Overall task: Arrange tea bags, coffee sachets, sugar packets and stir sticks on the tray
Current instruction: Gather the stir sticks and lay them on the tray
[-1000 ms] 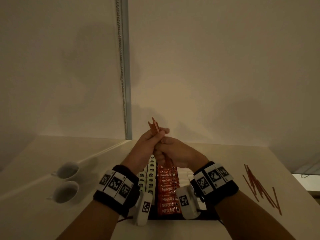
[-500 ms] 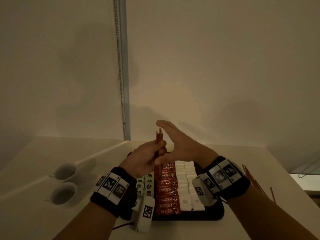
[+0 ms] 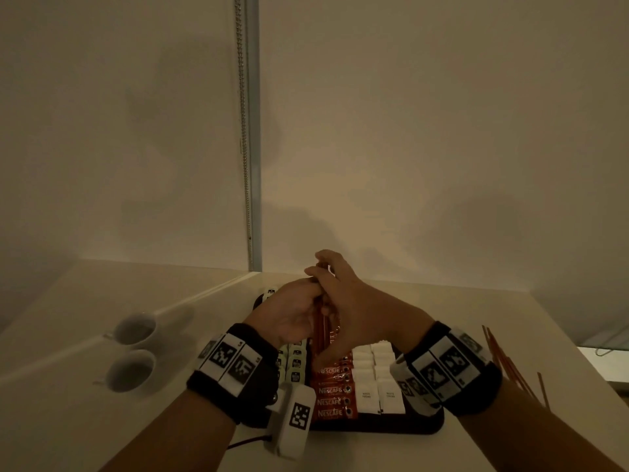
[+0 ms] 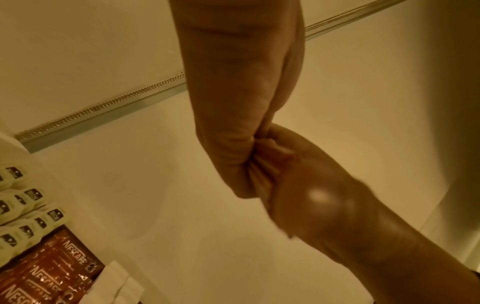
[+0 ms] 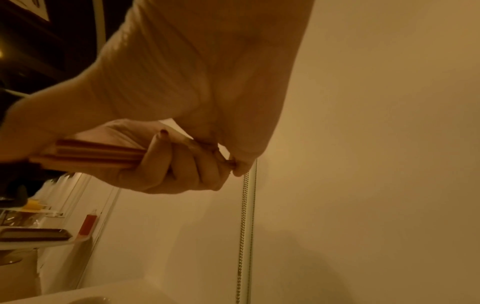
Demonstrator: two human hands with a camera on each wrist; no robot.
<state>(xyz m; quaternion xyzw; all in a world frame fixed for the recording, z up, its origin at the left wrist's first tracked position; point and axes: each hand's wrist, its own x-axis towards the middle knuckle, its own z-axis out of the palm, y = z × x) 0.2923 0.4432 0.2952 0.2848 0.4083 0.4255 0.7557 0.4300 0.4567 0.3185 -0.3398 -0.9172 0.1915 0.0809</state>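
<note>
Above the black tray (image 3: pixel 429 426), both hands meet around one bundle of orange-brown stir sticks (image 3: pixel 321 332). The left hand (image 3: pixel 289 313) has its fingers curled around the bundle and grips it firmly; in the right wrist view the sticks (image 5: pixel 91 156) pass through this fist and come out on its near side. The right hand (image 3: pixel 354 310) lies against the bundle from the other side, with its palm on the sticks and its fingers bent over their upper end; whether it really grips them or only presses on them I cannot tell. The bundle stands nearly upright, with its lower end just over the middle of the tray.

On the tray lie three groups side by side. The red coffee sachets (image 3: pixel 335 391) form a row down the middle. The white sugar packets (image 3: pixel 374 376) are on the right part of the tray, and the pale tea bags (image 3: pixel 295 362) with dark labels are on its left part, partly hidden by the left wrist.

To the right of the tray, well apart from it, more loose stir sticks (image 3: pixel 510 366) lie scattered on the white table (image 3: pixel 85 420). To the left of the tray stand two white cups (image 3: pixel 131 352), one behind the other. Behind the tray a bead chain (image 3: pixel 243 131) hangs along the wall.
</note>
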